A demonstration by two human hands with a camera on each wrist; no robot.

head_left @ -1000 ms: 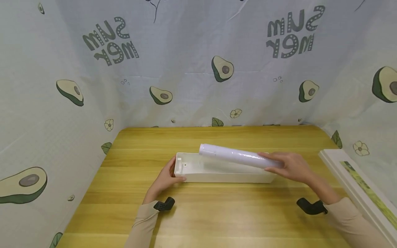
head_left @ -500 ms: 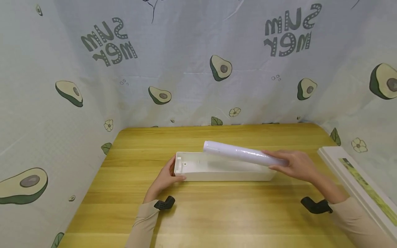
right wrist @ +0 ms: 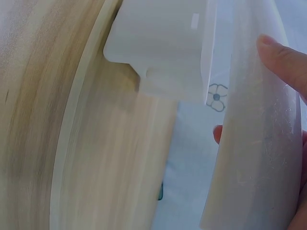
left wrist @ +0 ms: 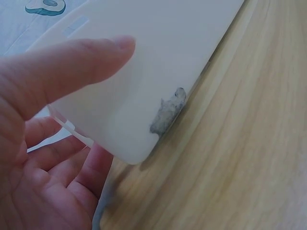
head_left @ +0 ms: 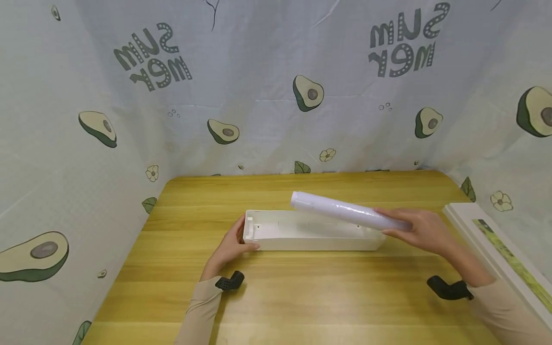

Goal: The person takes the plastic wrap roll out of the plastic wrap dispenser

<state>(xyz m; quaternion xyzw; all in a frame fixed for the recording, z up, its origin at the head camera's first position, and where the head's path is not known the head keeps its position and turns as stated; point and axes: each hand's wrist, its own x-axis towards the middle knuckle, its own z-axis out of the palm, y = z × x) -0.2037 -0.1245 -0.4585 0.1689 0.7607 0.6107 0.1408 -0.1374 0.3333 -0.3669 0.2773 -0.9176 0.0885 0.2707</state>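
1. Two hands are busy on a yellow wooden table (head_left: 302, 297). They are well apart, one at each end of a long white tray (head_left: 310, 237).
2. The left hand (head_left: 230, 247) holds the left end of the tray, with the thumb on the front and the fingers curled round the end. The tray lies flat on the table, near the middle.
3. The right hand (head_left: 424, 230) grips one end of a white roll (head_left: 345, 215). The roll is up in the air, tilted over the right part of the tray.
4. A long white box (head_left: 500, 258) with a green strip lies at the table's right edge. Its writing is too small to read.
5. The curtain (head_left: 276, 72) behind has avocado pictures and the words "SUM MER" printed backwards.
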